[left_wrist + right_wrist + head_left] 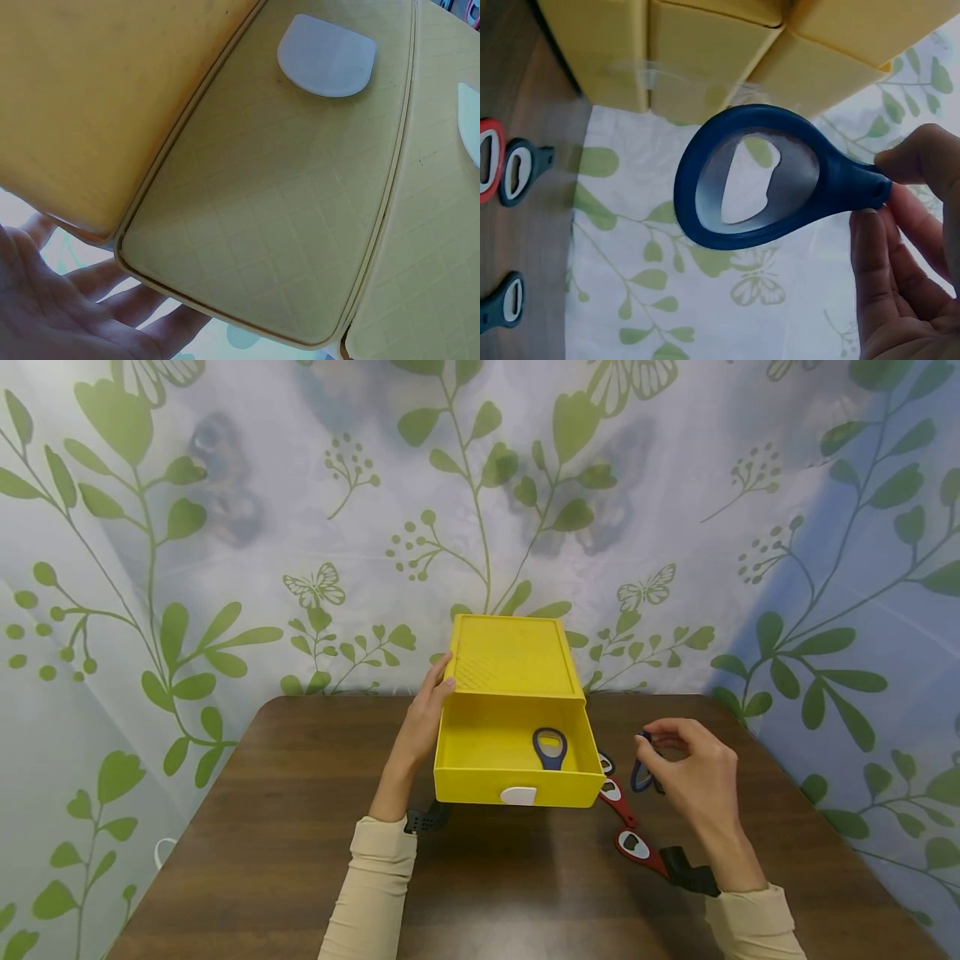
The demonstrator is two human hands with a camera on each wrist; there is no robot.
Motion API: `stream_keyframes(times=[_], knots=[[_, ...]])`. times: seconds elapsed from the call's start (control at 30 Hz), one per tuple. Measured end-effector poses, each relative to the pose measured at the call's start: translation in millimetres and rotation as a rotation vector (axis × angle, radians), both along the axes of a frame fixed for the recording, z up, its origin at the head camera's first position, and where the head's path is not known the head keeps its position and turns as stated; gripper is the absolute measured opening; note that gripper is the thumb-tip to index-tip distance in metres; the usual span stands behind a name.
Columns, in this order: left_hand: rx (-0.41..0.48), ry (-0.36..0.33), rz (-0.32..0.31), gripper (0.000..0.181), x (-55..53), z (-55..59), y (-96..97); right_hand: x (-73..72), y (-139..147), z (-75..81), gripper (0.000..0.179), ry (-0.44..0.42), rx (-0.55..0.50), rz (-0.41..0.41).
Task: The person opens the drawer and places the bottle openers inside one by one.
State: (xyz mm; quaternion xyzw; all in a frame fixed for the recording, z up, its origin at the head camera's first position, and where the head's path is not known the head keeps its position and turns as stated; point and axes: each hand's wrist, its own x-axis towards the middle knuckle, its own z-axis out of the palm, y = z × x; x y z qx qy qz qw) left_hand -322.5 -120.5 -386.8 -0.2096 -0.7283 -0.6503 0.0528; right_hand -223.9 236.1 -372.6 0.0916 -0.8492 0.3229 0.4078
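Note:
A yellow drawer unit (517, 656) stands on the table, its top drawer (480, 787) pulled out. Inside that drawer a blue bottle opener (551, 752) leans near the right side. My left hand (422, 724) rests against the unit's left side, its fingers extended along the yellow wall in the left wrist view. To the right of the drawer, my right hand (693, 772) pinches another blue bottle opener (826, 176) by the narrow end of its handle, thumb against fingers. Its metal ring end points away from the hand.
Red bottle openers (636, 846) lie on the brown table (300, 827) right of the unit, near the right wrist. Dark blue bottle openers (514, 172) lie close by. White handles (328, 56) mark the drawer fronts. A leaf-patterned cloth (360, 485) hangs behind the table.

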Motion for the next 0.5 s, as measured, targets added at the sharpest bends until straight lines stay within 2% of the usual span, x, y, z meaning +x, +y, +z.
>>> stream_keyframes(times=[0.33,0.5], knots=[[0.013,0.008,-0.014,0.058,0.6,2.3,1.2,5.8,-7.2,14.4,0.018,0.108,-0.069,-0.001],[0.014,0.015,-0.006,0.058,0.5,0.9,1.5,11.0,-11.7,21.2,0.019,0.164,-0.089,0.039]])
